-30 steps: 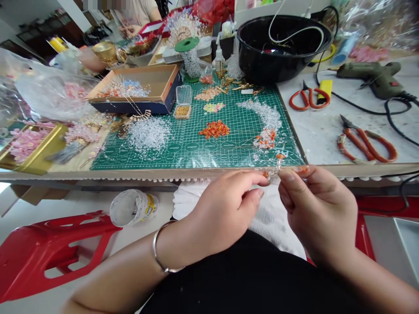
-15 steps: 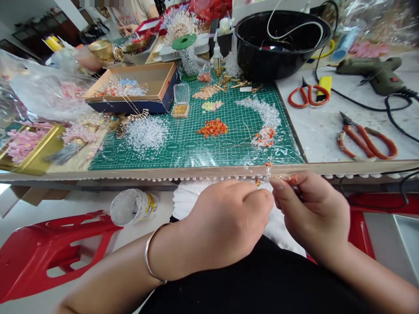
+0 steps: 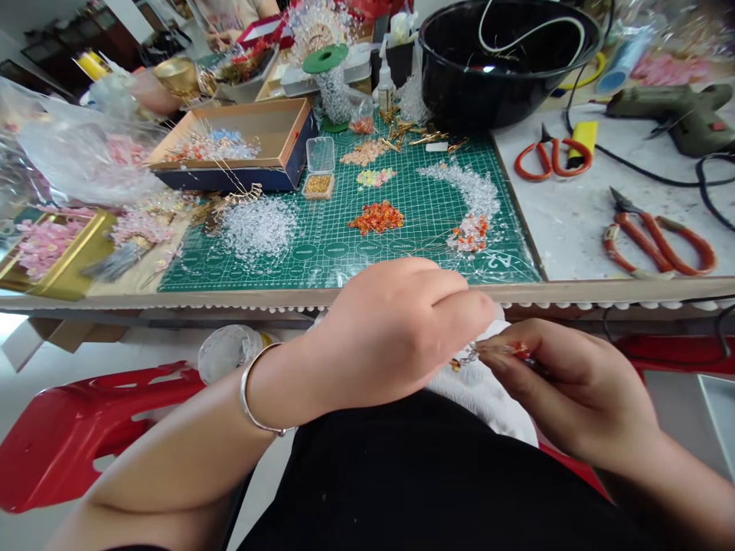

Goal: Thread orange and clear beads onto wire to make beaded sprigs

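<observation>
Between finger and thumb, my right hand pinches a small beaded piece with orange beads. Clear beads and an amber one stick out of it towards the left. My left hand is closed just left of it, back of the hand up; its fingertips and whatever they grip are hidden. Both hands are over my lap, in front of the table edge. On the green cutting mat lie a heap of orange beads, a heap of clear beads and a curved row of clear and orange beaded sprays.
Two orange-handled pliers and a hot glue gun lie at right. A black basin stands behind the mat. Cardboard box, bead spool and pink flowers are further left. A red stool stands below.
My left hand has moved up and now covers part of the mat's front edge. The beaded piece has sunk slightly with my right hand, which shifted right and down. The view has shifted a little.
</observation>
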`<state>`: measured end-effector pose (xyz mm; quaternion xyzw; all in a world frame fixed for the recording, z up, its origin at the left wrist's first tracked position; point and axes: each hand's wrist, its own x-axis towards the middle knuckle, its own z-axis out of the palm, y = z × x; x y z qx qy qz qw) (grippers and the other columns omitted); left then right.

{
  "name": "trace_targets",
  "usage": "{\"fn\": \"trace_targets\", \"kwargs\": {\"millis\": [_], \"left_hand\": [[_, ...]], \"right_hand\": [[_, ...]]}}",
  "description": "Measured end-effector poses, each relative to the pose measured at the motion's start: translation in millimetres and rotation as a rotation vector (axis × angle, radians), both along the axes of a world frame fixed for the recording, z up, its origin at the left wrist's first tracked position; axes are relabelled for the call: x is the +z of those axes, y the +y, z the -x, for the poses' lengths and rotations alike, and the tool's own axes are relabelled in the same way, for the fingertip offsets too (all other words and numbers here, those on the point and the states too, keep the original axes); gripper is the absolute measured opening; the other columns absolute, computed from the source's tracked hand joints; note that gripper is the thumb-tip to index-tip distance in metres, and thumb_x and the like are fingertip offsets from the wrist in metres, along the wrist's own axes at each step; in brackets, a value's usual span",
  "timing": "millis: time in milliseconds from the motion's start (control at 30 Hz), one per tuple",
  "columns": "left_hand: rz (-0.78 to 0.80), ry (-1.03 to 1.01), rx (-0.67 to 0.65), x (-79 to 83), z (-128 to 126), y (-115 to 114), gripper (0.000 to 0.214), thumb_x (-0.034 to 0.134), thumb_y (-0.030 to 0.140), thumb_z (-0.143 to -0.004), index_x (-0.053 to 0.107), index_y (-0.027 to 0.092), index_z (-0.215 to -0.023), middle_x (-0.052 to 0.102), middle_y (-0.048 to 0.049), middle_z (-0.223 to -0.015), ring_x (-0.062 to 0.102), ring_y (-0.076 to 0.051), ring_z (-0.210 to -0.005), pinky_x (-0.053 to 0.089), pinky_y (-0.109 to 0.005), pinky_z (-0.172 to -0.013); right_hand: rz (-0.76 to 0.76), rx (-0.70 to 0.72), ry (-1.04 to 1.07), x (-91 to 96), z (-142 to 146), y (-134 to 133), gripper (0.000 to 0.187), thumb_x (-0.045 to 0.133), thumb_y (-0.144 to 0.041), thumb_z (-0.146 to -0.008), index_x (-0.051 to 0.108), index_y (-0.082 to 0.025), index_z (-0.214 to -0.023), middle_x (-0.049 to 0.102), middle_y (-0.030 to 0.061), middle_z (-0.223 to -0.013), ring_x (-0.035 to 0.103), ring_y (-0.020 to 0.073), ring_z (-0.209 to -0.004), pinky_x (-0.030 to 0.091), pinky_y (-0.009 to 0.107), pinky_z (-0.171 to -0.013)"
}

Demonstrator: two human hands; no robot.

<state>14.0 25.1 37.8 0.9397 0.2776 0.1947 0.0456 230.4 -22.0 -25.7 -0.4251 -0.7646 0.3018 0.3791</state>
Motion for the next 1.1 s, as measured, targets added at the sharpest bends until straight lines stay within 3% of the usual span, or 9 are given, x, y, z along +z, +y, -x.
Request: {"fn": "trace_targets", "kwargs": {"millis": [200,333,433,533,700,833,1000,1067,1100], "left_hand": [[0.079,0.052,-0.021,5.5,5,-1,0.025,0.046,0.017,-0.098,0.067,0.02,-0.086,0.061,-0.0009,-0.07,0.05,-0.016,-0.064,0.035,-0.033,-0.061],[0.12,0.118,-0.129,13.3,4,6,0.025,0.046,0.023,-0.101,0.07,0.021,-0.094,0.065,-0.0017,-0.074,0.056,-0.017,-0.07,0.035,-0.033,-0.062],[0.376,0.122,-0.169,16.4,1,16,0.022,0.051,0.021,-0.099,0.072,0.021,-0.091,0.069,-0.0016,-0.08,0.062,-0.017,-0.077,0.039,-0.032,-0.065],[0.753,0.11,-0.201,10.9,-5,29,0.017,0.058,0.016,-0.093,0.073,0.022,-0.086,0.074,0.0012,-0.086,0.067,-0.016,-0.082,0.045,-0.028,-0.07],[1.397,-0.003,-0.245,-21.9,-9,43,0.009,0.065,0.023,-0.089,0.073,0.023,-0.088,0.074,0.0006,-0.088,0.067,-0.015,-0.083,0.05,-0.026,-0.072],[1.807,-0.172,-0.251,-52.3,-8,29,0.005,0.069,0.022,-0.083,0.074,0.021,-0.081,0.074,-0.0019,-0.085,0.06,-0.013,-0.069,0.045,-0.025,-0.058],[2.141,-0.363,-0.246,-76.9,-13,-2,0.005,0.067,0.015,-0.078,0.071,0.018,-0.079,0.07,-0.0019,-0.081,0.034,-0.006,-0.047,0.021,-0.024,-0.043],[2.114,-0.383,-0.167,-75.8,-14,-8,0.005,0.066,0.02,-0.079,0.07,0.017,-0.079,0.068,-0.0013,-0.076,0.033,-0.005,-0.045,0.019,-0.024,-0.043],[2.003,-0.365,-0.086,-71.1,-12,-10,0.008,0.065,0.024,-0.082,0.07,0.017,-0.081,0.068,-0.0015,-0.075,0.039,-0.006,-0.047,0.023,-0.023,-0.044]], "right_hand": [[0.033,0.134,0.009,2.3,-9,4,0.01,0.063,-0.019,-0.091,0.063,-0.027,-0.085,0.066,-0.0053,-0.063,0.061,0.0115,-0.049,0.047,0.021,-0.048],[0.191,0.305,0.007,6.6,-13,7,0.014,0.061,-0.02,-0.093,0.063,-0.025,-0.08,0.064,-0.0044,-0.062,0.059,0.0111,-0.05,0.045,0.02,-0.046],[0.276,0.384,-0.017,8.5,-16,6,0.017,0.06,-0.023,-0.095,0.063,-0.024,-0.079,0.065,-0.0036,-0.063,0.06,0.0115,-0.052,0.045,0.02,-0.048],[0.277,0.449,-0.003,12.1,-18,3,0.016,0.06,-0.024,-0.096,0.065,-0.025,-0.08,0.068,-0.0028,-0.066,0.063,0.0121,-0.055,0.048,0.021,-0.052],[0.176,0.403,0.053,20.3,-17,4,0.015,0.06,-0.027,-0.097,0.067,-0.026,-0.084,0.071,-0.0031,-0.066,0.066,0.0121,-0.055,0.05,0.021,-0.052],[0.111,0.231,0.121,17.8,-20,5,0.009,0.065,-0.028,-0.094,0.069,-0.028,-0.087,0.07,-0.0034,-0.065,0.065,0.0126,-0.051,0.049,0.021,-0.048],[0.189,0.165,0.22,4.3,-20,1,0.006,0.068,-0.026,-0.091,0.07,-0.028,-0.086,0.07,-0.003,-0.066,0.063,0.0131,-0.052,0.049,0.022,-0.05],[0.219,0.147,0.236,-1.0,-19,-2,0.008,0.066,-0.028,-0.093,0.069,-0.027,-0.086,0.068,-0.0021,-0.065,0.06,0.0129,-0.051,0.047,0.023,-0.048],[0.236,0.129,0.246,-3.2,-18,-3,0.01,0.064,-0.03,-0.095,0.069,-0.026,-0.087,0.068,-0.0016,-0.065,0.059,0.0127,-0.051,0.045,0.023,-0.048]]}}
